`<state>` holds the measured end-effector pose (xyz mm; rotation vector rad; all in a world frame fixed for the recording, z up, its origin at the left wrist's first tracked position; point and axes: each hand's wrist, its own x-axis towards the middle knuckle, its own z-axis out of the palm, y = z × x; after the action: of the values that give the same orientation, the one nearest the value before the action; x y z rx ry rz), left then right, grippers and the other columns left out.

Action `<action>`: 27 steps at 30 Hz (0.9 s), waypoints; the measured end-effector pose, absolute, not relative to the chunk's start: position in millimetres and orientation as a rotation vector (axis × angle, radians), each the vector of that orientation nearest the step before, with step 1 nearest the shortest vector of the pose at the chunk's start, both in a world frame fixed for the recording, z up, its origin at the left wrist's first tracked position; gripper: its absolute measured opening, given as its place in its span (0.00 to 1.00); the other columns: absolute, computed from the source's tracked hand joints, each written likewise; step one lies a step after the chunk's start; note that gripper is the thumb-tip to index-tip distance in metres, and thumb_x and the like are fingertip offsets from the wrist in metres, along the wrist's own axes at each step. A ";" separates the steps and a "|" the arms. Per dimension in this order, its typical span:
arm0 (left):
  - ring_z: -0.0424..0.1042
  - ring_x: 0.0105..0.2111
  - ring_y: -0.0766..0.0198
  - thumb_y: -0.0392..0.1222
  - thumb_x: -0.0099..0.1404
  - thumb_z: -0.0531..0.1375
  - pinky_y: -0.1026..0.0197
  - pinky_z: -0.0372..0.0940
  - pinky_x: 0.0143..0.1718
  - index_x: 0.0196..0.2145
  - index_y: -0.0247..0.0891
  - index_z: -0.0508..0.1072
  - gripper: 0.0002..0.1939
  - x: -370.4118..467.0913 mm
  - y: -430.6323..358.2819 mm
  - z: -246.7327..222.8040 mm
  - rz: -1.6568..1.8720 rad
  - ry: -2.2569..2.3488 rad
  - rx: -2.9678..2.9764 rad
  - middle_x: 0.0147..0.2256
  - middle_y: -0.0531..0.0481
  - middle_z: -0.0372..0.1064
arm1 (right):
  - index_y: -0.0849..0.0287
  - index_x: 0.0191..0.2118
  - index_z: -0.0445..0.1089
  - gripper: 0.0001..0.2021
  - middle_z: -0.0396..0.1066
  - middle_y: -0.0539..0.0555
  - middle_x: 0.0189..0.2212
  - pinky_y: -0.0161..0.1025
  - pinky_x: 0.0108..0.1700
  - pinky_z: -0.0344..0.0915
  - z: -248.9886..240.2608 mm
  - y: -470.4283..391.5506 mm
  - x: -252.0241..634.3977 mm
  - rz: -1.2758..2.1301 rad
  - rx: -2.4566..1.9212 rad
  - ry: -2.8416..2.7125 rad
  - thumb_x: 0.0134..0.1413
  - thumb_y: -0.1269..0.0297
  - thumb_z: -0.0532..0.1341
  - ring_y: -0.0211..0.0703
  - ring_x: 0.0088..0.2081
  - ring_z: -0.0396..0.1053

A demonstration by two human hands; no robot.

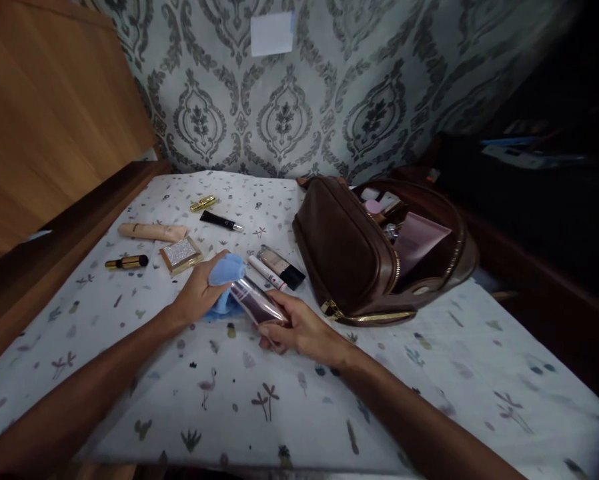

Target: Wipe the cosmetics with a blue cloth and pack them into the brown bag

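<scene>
My left hand point(203, 288) grips a light blue cloth point(227, 268), which is pressed against one end of a shiny pinkish tube point(257, 300). The other end of that tube is in my right hand point(299, 327), with the fingers wrapped round it. Just beyond my hands lie a white tube point(267, 272) and a flat clear bottle with a black cap point(281, 267). A glittery square compact point(181, 255) rests beyond my left hand. To the right, an open brown bag point(342, 247) holds a pink tube point(419, 241) and other small items.
Farther left on the patterned white cloth point(249, 407) are a gold and black stick point(126, 262), a beige tube point(152, 232), a black tube point(221, 221) and a gold tube point(203, 203). A wooden panel point(59, 113) stands at the left, and a patterned wall rises behind.
</scene>
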<state>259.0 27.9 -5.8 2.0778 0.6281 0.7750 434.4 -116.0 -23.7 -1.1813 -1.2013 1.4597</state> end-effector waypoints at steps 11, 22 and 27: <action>0.59 0.16 0.68 0.58 0.64 0.57 0.65 0.57 0.20 0.28 0.37 0.71 0.20 261.2 33.0 -14.0 0.723 0.768 1.699 0.16 0.57 0.60 | 0.54 0.53 0.62 0.27 0.69 0.48 0.34 0.35 0.28 0.67 -23.0 -114.5 436.3 1.234 -1.264 -1.069 0.48 0.57 0.69 0.36 0.27 0.69; 0.62 0.17 0.67 0.56 0.62 0.59 0.66 0.58 0.18 0.39 0.36 0.75 0.20 263.4 38.1 -24.3 0.778 0.883 1.541 0.17 0.57 0.61 | 0.58 0.45 0.69 0.25 0.71 0.47 0.25 0.31 0.20 0.61 -16.4 -110.2 445.0 1.454 -0.994 -0.633 0.46 0.48 0.71 0.37 0.21 0.70; 0.60 0.16 0.68 0.61 0.61 0.59 0.66 0.57 0.17 0.32 0.38 0.72 0.21 264.8 41.8 -28.3 0.857 1.011 1.427 0.18 0.58 0.60 | 0.54 0.52 0.66 0.27 0.75 0.52 0.35 0.34 0.27 0.66 -15.0 -111.7 445.3 1.366 -0.898 -0.644 0.47 0.55 0.72 0.43 0.32 0.76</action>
<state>264.8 41.8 -28.3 1.4267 1.0108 0.8573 445.3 -111.7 -15.0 -0.8981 -0.6439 1.3664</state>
